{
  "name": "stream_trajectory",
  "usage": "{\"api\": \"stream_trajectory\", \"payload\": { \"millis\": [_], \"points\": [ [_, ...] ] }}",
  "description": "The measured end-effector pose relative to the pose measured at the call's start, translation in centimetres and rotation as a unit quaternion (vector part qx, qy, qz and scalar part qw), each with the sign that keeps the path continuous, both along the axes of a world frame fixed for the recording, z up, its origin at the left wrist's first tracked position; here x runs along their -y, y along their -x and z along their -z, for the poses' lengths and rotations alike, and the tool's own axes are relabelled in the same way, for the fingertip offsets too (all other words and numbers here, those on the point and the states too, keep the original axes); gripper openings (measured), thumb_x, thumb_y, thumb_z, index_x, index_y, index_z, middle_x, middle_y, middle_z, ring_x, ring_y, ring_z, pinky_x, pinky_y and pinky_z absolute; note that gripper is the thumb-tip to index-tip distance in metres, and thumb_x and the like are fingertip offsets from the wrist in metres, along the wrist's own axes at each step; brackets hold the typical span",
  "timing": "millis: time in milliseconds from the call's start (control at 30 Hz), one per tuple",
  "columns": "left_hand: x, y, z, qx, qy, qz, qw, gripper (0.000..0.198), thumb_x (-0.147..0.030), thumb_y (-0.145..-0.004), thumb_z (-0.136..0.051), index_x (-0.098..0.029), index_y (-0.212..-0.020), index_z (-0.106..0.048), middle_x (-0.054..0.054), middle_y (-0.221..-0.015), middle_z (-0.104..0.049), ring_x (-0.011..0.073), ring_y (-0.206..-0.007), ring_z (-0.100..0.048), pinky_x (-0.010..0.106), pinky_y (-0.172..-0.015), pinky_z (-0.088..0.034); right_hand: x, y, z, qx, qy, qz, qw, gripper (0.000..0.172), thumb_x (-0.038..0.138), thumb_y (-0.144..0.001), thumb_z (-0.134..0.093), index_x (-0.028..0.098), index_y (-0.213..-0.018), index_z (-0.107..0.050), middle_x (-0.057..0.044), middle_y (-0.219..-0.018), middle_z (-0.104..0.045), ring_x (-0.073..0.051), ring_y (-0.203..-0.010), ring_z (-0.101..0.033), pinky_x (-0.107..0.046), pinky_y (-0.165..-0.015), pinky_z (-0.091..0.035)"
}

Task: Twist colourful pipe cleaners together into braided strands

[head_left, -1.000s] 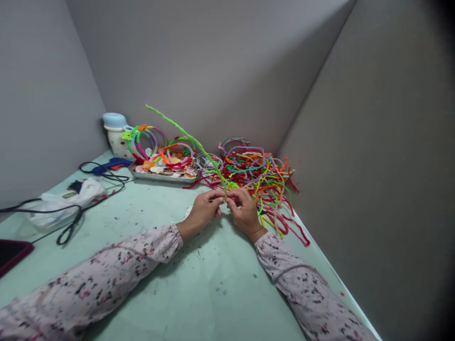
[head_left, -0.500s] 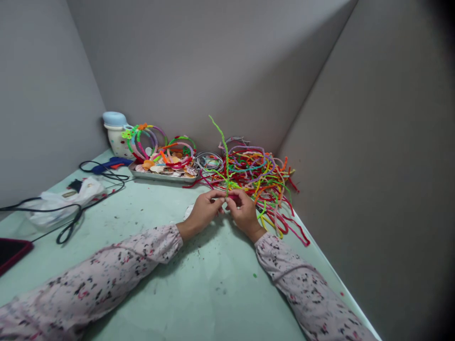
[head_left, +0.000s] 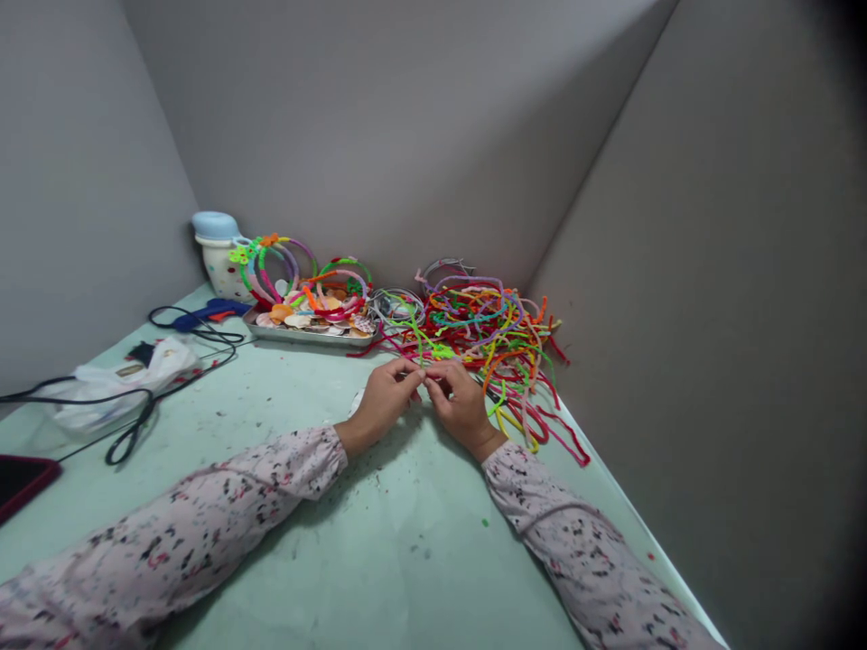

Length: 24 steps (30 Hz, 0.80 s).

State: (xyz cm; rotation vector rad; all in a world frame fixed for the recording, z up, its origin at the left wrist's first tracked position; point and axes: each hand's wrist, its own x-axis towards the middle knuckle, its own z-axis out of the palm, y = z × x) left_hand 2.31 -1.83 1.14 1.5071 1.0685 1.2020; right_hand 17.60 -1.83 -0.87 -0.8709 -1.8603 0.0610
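My left hand and my right hand meet over the middle of the table, their fingertips closed together. Between them they pinch a light green pipe cleaner, whose free part rises just past the fingers. Its lower end is hidden by the fingertips. Directly behind the hands spreads a tangled pile of pipe cleaners in red, orange, yellow, purple and green. Part of a small white item shows beside my left hand.
A metal tray carries flat craft pieces and several colourful headbands. Left of it stand a blue-lidded cup and a blue tool. Black cable loops past a plastic bag. A dark red-edged device lies at left.
The long green pipe cleaner stood tall above the fingers; its upper part is now much lower. Both hands have shifted slightly left, still pinching.
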Motion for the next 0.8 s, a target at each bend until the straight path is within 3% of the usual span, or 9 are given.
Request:
{"api": "stream_trajectory", "payload": {
  "millis": [267, 800],
  "points": [
    [-0.3, 0.1, 0.4, -0.003, -0.006, -0.011, 1.000, 0.026, -0.038, -0.080, -0.055, -0.015, -0.068, -0.059, -0.003, -0.052, -0.053, 0.0099, -0.048, -0.046, 0.021, -0.049, -0.036, -0.2, -0.2, 0.2, 0.026, -0.029, -0.007, 0.999, 0.013, 0.019, -0.091, -0.053, 0.022, -0.101, -0.062, -0.006, -0.099, -0.066, -0.018, -0.098, -0.062, -0.032, -0.086, -0.052],
    [-0.9, 0.4, 1.2, -0.036, 0.040, -0.009, 0.999, 0.020, -0.032, -0.075, -0.054, -0.015, -0.068, -0.062, -0.002, -0.050, -0.055, 0.0109, -0.046, -0.047, 0.021, -0.047, -0.035, -0.4, -0.7, 0.7, 0.101, 0.057, -0.028, 0.993, 0.016, 0.020, -0.090, -0.051, 0.022, -0.103, -0.060, -0.005, -0.092, -0.065, -0.017, -0.083, -0.062, -0.029, -0.074, -0.050]
  ]
}}
